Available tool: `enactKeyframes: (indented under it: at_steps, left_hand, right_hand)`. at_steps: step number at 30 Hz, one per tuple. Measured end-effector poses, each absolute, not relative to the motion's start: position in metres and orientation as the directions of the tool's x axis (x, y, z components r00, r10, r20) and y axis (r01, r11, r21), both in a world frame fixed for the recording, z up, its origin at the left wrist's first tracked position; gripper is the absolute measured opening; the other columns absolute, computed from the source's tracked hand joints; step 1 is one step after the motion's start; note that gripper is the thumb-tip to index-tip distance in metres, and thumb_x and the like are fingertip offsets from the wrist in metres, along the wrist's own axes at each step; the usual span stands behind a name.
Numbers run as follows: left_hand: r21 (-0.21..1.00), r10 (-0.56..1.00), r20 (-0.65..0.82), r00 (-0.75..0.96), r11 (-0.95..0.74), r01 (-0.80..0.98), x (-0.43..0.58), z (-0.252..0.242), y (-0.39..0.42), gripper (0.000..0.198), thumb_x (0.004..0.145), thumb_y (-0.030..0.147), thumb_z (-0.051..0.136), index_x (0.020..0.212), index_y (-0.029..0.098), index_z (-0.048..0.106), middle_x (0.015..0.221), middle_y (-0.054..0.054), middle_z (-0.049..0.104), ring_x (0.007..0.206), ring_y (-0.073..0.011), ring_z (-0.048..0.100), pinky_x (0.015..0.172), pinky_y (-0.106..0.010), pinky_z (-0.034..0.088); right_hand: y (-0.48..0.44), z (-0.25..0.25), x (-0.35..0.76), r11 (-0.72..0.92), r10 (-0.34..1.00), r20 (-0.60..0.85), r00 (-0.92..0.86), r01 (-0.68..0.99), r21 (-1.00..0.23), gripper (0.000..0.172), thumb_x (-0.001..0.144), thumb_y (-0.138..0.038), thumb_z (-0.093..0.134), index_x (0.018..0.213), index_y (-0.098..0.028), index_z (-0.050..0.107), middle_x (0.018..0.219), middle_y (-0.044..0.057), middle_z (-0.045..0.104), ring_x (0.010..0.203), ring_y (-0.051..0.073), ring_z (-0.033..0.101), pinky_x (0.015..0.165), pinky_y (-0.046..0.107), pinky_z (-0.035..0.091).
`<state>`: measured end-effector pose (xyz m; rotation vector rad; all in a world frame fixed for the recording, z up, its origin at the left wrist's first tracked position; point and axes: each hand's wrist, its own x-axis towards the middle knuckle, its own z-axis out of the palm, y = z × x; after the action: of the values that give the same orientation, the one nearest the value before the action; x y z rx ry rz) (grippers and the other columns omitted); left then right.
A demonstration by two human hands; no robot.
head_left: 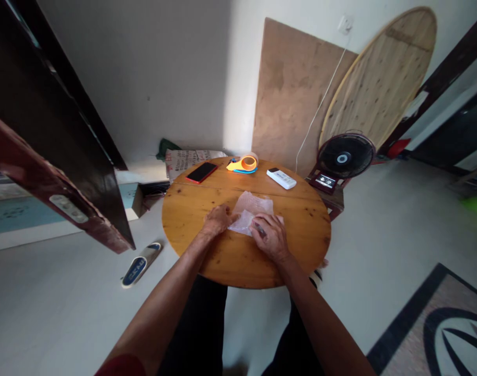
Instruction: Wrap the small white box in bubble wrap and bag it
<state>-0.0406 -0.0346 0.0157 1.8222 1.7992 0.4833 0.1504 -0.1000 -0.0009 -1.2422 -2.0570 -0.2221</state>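
Note:
A sheet of clear bubble wrap (248, 202) lies on the round wooden table, partly folded over near its front. My left hand (218, 219) rests at the sheet's left edge, with its fingertips closed on that edge. On the right side, my right hand (270, 235) has its fingers curled and pressed together over the folded part; what is between them is too small to make out. Beyond the wrap stand an orange tape dispenser (244, 164) with a blue part, a red-edged phone (201, 172) at the left and a white remote control (281, 178) at the right.
The round table (183, 219) fills the middle. Behind its right side stands a black fan (343, 156), near a leaning round board (379, 78). A cable hangs down the wall. An open door (58, 136) is at the left, with a slipper (141, 265) on the floor.

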Motion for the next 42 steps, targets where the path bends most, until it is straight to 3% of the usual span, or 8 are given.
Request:
enactKeyframes:
  at_steps: [5, 9, 17, 22, 29, 42]
  left_hand:
    - [0.608, 0.993, -0.091, 0.07, 0.0, 0.794, -0.042, 0.009, -0.036, 0.02, 0.076, 0.037, 0.06, 0.081, 0.02, 0.07, 0.08, -0.006, 0.071, 0.074, -0.0183, 0.061, 0.061, -0.025, 0.036]
    - [0.681, 0.997, -0.029, 0.071, -0.032, 0.732, -0.044, 0.004, -0.037, 0.014, 0.074, 0.029, 0.059, 0.073, 0.018, 0.068, 0.068, -0.003, 0.065, 0.064, -0.0143, 0.054, 0.057, -0.023, 0.033]
    - [0.819, 0.995, 0.032, 0.099, -0.083, 0.568, -0.044, 0.005, -0.032, 0.02, 0.079, 0.028, 0.054, 0.068, 0.015, 0.064, 0.06, 0.0, 0.057, 0.056, -0.0111, 0.047, 0.053, -0.022, 0.032]
    - [0.908, 0.992, 0.039, 0.117, -0.084, 0.411, -0.043, 0.006, -0.038, 0.032, 0.076, 0.045, 0.058, 0.073, 0.014, 0.064, 0.064, -0.001, 0.06, 0.057, -0.0125, 0.05, 0.053, -0.023, 0.035]
    - [0.866, 0.975, -0.012, 0.222, -0.101, 0.49, -0.043, 0.0, -0.043, 0.022, 0.069, 0.036, 0.064, 0.074, 0.015, 0.065, 0.067, -0.001, 0.062, 0.061, -0.013, 0.052, 0.054, -0.022, 0.035]
    - [0.903, 0.982, -0.007, 0.19, -0.075, 0.423, -0.041, -0.005, -0.043, 0.018, 0.071, 0.031, 0.059, 0.075, 0.014, 0.065, 0.066, -0.001, 0.059, 0.059, -0.0119, 0.05, 0.053, -0.021, 0.036]
  right_hand:
    - [-0.101, 0.0, 0.15, 0.521, 0.707, 0.65, -0.279, 0.827, -0.212, 0.014, 0.087, -0.031, 0.056, 0.094, -0.022, 0.066, 0.103, 0.005, 0.068, 0.096, 0.021, 0.058, 0.087, 0.037, 0.036]
    - [-0.101, 0.0, 0.15, 0.52, 0.709, 0.648, -0.276, 0.826, -0.217, 0.014, 0.087, -0.03, 0.056, 0.093, -0.022, 0.066, 0.103, 0.005, 0.068, 0.096, 0.021, 0.058, 0.088, 0.037, 0.036]
    - [-0.101, 0.001, 0.151, 0.517, 0.713, 0.645, -0.275, 0.828, -0.219, 0.014, 0.087, -0.031, 0.056, 0.093, -0.022, 0.065, 0.103, 0.005, 0.068, 0.096, 0.021, 0.058, 0.088, 0.037, 0.036]
    - [-0.101, 0.001, 0.151, 0.519, 0.712, 0.641, -0.285, 0.829, -0.208, 0.015, 0.087, -0.031, 0.056, 0.094, -0.022, 0.065, 0.104, 0.005, 0.068, 0.095, 0.021, 0.058, 0.087, 0.037, 0.035]
    - [-0.101, 0.001, 0.151, 0.52, 0.718, 0.634, -0.286, 0.826, -0.217, 0.014, 0.088, -0.031, 0.055, 0.095, -0.022, 0.064, 0.103, 0.005, 0.068, 0.095, 0.021, 0.058, 0.087, 0.037, 0.035]
    - [-0.102, 0.003, 0.151, 0.527, 0.716, 0.637, -0.286, 0.82, -0.224, 0.013, 0.087, -0.029, 0.056, 0.095, -0.021, 0.065, 0.103, 0.005, 0.068, 0.095, 0.02, 0.058, 0.087, 0.036, 0.036]
